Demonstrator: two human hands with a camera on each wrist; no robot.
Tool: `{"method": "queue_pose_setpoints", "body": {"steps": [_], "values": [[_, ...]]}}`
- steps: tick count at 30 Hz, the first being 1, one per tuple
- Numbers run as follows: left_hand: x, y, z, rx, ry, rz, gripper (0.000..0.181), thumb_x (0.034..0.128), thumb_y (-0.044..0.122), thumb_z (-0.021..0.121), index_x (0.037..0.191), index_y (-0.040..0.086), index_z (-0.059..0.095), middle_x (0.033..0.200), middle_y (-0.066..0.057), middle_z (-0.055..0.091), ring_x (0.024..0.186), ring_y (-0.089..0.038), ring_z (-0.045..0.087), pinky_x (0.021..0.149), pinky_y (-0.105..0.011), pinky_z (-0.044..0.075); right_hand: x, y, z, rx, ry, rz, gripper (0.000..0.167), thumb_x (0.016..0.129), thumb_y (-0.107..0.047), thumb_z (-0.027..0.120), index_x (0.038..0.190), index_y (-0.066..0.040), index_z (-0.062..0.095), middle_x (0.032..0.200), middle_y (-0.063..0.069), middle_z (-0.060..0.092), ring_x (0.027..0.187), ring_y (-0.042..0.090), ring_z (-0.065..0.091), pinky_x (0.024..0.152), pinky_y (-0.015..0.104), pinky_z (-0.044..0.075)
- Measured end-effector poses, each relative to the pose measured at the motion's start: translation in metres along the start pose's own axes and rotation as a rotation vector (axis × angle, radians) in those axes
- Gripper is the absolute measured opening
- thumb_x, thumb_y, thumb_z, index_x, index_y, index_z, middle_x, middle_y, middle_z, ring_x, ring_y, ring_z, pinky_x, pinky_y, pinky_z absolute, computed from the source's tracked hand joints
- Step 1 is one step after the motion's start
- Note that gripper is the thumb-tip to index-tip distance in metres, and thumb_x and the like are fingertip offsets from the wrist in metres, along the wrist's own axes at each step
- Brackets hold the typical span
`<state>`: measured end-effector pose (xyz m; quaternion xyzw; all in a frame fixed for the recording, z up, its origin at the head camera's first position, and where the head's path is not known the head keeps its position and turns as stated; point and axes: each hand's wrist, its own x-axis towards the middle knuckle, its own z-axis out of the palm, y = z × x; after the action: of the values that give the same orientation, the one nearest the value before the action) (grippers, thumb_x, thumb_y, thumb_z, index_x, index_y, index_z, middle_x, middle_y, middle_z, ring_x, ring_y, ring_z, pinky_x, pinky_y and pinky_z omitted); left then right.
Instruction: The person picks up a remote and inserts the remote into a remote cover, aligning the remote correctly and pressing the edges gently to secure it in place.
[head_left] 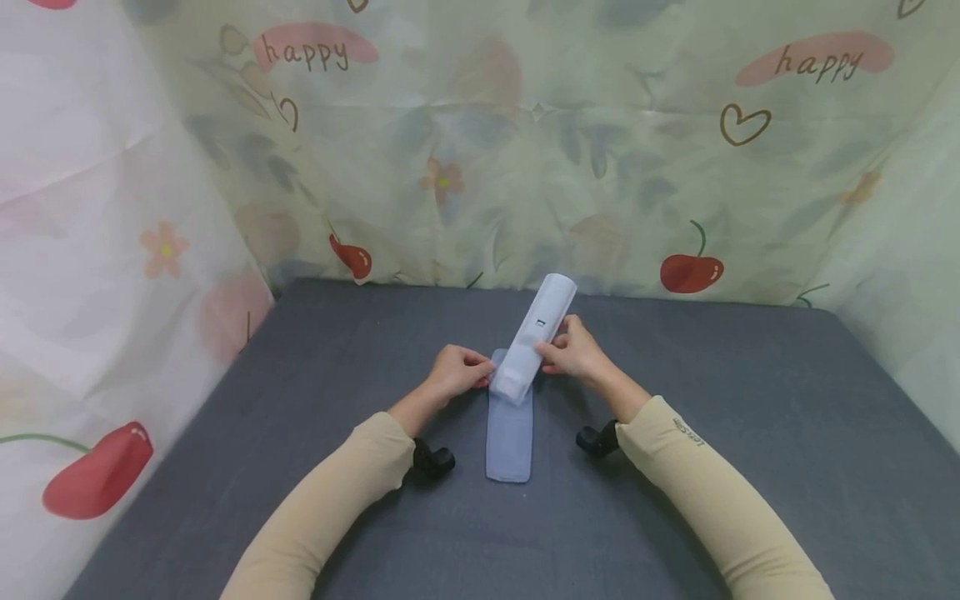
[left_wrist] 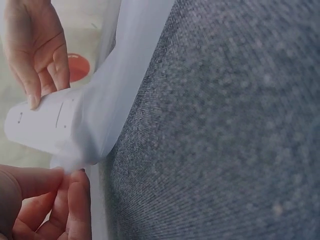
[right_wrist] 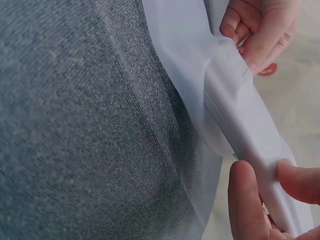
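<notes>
A long white object (head_left: 551, 304) with a small dark mark leans over a pale blue, translucent strip (head_left: 510, 442) that looks like a soft sleeve. My right hand (head_left: 576, 352) pinches the white object along its sides; the right wrist view shows thumb and fingers on opposite edges of the white body (right_wrist: 245, 120). At the object's lower end, my left hand (head_left: 456, 371) pinches the edge of the thin material. In the left wrist view the sleeve (left_wrist: 117, 75) wraps around or lies against the white object's end (left_wrist: 45, 122); how far in it sits I cannot tell.
A dark grey cloth-covered table (head_left: 300, 400) lies under everything. Patterned curtains (head_left: 525, 167) hang behind and at the sides. Black wrist-worn devices, one at the left cuff (head_left: 435, 460) and another at the right cuff (head_left: 596, 442), stick out over the table.
</notes>
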<state>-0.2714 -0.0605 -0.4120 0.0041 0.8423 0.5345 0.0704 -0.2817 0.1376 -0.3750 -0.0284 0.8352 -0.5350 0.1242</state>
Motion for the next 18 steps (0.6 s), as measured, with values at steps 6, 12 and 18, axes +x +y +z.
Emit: {"method": "queue_pose_setpoints", "body": {"steps": [6,12,18], "values": [[0.0001,0.0011,0.0006,0.001,0.002,0.002,0.02,0.087,0.013,0.065,0.097,-0.004,0.071,0.083,-0.013,0.071,0.059,-0.002,0.057,0.062,-0.018,0.052,0.0001,-0.0009,-0.0012,-0.017,-0.019,-0.013,0.047,0.095,-0.007,0.051,0.129,0.005,0.021,0.121,0.034,0.052,0.085,0.023,0.063,0.074,0.029,0.056],[-0.0004,0.0042,0.0005,0.0,0.01,0.014,0.02,0.087,0.013,0.064,0.096,-0.003,0.071,0.078,-0.01,0.07,0.058,-0.002,0.057,0.061,-0.017,0.05,0.0011,-0.0012,-0.0007,-0.072,-0.039,-0.058,0.048,0.095,-0.007,0.051,0.13,0.005,0.022,0.119,0.034,0.053,0.089,0.028,0.064,0.079,0.036,0.056],[-0.0013,0.0077,-0.0001,0.005,0.009,-0.001,0.021,0.0879,0.014,0.063,0.097,-0.002,0.072,0.079,-0.009,0.07,0.061,-0.004,0.058,0.063,-0.019,0.051,0.0014,-0.0034,-0.0005,-0.12,-0.054,-0.077,0.049,0.095,-0.009,0.052,0.132,0.003,0.023,0.117,0.032,0.053,0.093,0.035,0.064,0.082,0.039,0.055]]}}
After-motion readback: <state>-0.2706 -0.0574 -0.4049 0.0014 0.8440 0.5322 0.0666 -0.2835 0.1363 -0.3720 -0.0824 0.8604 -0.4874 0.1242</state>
